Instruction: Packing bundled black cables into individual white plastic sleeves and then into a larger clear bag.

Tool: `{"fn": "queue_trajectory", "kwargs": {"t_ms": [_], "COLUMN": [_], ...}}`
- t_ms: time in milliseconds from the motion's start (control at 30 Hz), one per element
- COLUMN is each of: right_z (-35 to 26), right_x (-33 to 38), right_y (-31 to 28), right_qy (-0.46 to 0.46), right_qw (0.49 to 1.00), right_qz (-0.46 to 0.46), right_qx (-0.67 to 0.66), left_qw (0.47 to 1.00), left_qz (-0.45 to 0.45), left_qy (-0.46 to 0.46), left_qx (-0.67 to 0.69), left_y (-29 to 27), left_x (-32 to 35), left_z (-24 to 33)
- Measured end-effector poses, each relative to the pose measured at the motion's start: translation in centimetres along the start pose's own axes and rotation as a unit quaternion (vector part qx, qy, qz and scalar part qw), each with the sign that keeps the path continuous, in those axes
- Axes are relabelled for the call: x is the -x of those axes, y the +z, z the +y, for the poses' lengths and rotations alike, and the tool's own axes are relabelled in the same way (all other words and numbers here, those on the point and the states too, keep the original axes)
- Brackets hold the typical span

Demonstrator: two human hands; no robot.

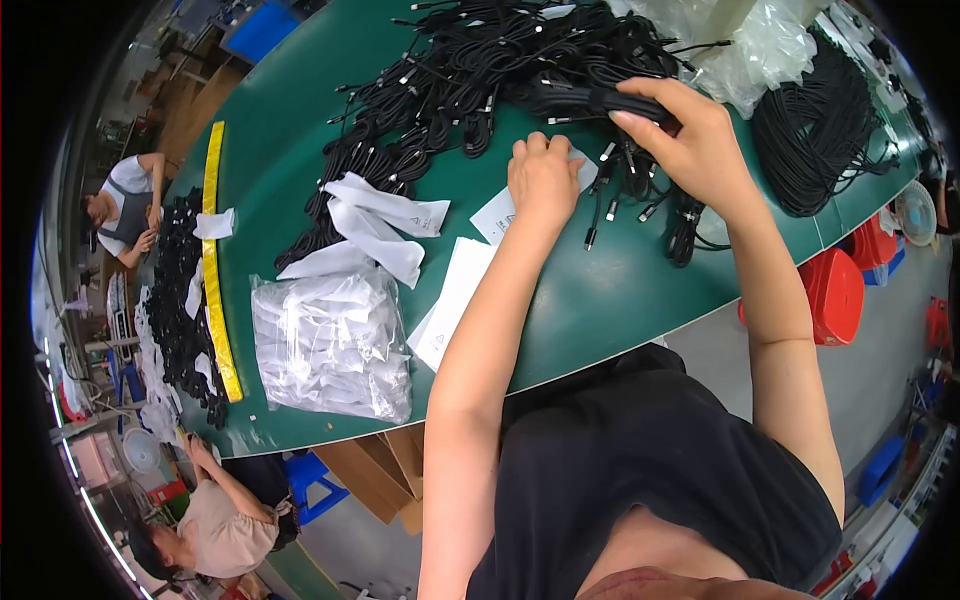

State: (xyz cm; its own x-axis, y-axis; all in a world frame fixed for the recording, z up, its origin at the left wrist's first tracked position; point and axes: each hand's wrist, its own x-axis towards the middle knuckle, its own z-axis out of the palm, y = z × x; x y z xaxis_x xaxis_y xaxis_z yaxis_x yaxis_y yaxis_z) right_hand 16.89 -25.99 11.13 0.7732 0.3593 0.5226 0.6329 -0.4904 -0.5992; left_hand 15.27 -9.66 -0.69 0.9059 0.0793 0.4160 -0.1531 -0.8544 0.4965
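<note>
My right hand (690, 140) has its thumb and fingers closed round a coiled black cable (575, 100), just above the large heap of black cables (450, 60). To its left, my left hand (543, 178) rests low over the table with fingers bent together on a flat white bag (492, 216) with small printing. The fingertips are partly hidden, but the bag shows on both sides of them. More flat white bags (462, 295) lie beside my left forearm. Below my right hand, cable ends with metal connectors (610, 200) and a small coiled cable (685, 235) lie on the table.
A clear plastic pack of white bags (335, 345) and loose white sleeves (370, 225) lie left on the green table (590, 300). A yellow strip (215, 270) runs farther left. Clear plastic (750, 55) and a large cable coil (815, 130) sit right. Two people work at left.
</note>
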Motion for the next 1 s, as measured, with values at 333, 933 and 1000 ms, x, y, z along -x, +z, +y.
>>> {"fn": "queue_trajectory", "kwargs": {"t_ms": [333, 933, 1000], "right_z": [1.7, 1.2, 1.5], "right_x": [5.0, 8.6, 8.8], "right_y": [-1.9, -0.8, -0.2], "right_qy": [-0.026, 0.002, 0.013], "right_qw": [0.999, 0.993, 0.992], "right_qz": [0.031, 0.005, 0.008], "right_qx": [-0.024, -0.115, -0.127], "left_qw": [0.979, 0.937, 0.943], "left_qz": [0.090, 0.022, -0.032], "left_qy": [0.044, 0.305, 0.275], "left_qx": [0.179, -0.171, -0.185], "left_y": [-3.8, -18.5, -18.5], "left_x": [2.0, 6.9, 7.6], "left_z": [0.4, 4.5, 4.0]}}
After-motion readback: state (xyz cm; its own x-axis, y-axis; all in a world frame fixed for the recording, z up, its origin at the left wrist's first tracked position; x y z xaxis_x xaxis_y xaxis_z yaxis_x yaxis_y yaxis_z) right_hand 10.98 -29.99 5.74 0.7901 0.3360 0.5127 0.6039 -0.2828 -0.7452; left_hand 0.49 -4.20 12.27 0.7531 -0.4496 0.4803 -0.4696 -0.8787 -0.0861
